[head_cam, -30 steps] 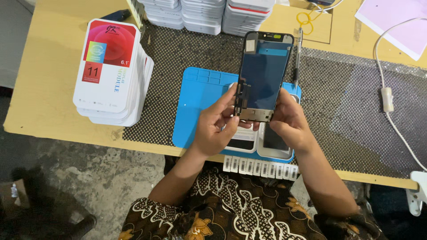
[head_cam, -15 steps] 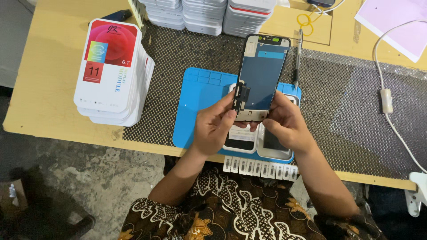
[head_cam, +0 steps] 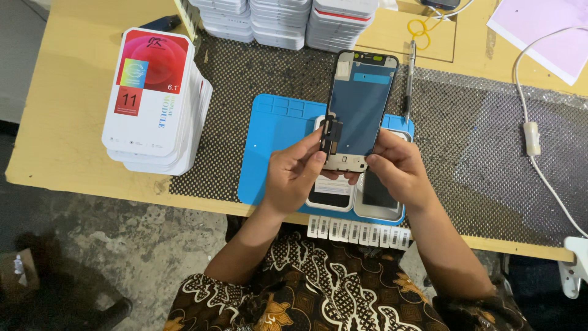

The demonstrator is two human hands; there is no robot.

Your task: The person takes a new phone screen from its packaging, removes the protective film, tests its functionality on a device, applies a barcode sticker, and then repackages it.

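A phone display panel (head_cam: 358, 107) is held upright over the blue work mat (head_cam: 275, 141), its dark blue back toward me. My left hand (head_cam: 297, 178) pinches its lower left edge, where a black flex cable (head_cam: 332, 133) hangs. My right hand (head_cam: 395, 168) grips the lower right corner. Under my hands, two more phone screens (head_cam: 355, 196) lie side by side on the mat, partly hidden.
A stack of white boxes with red tops (head_cam: 153, 101) stands at the left. More white boxes (head_cam: 288, 18) line the back edge. A pen-like tool (head_cam: 409, 79) lies right of the mat. A white cable (head_cam: 533, 135) crosses the right side. A strip of labels (head_cam: 358, 230) hangs at the table's front edge.
The panel and both hands have stayed nearly in place; the panel tilts slightly more to the right than a second ago.
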